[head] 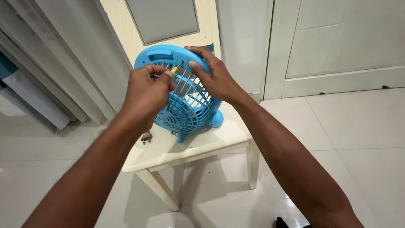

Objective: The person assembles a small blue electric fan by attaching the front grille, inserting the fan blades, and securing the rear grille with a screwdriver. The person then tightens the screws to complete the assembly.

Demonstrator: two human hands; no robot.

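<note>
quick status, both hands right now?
Left hand: closed on a small yellow-handled screwdriver, tip at the blue fan grille.
Right hand: gripping the fan's top rim.

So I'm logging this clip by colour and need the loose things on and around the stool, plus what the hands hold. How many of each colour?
Blue: 1, the fan, steadied by the right hand
Yellow-handled: 1, the screwdriver in the left hand
Grey: 1, the plug
Cream: 1, the stool
Total: 4
</note>
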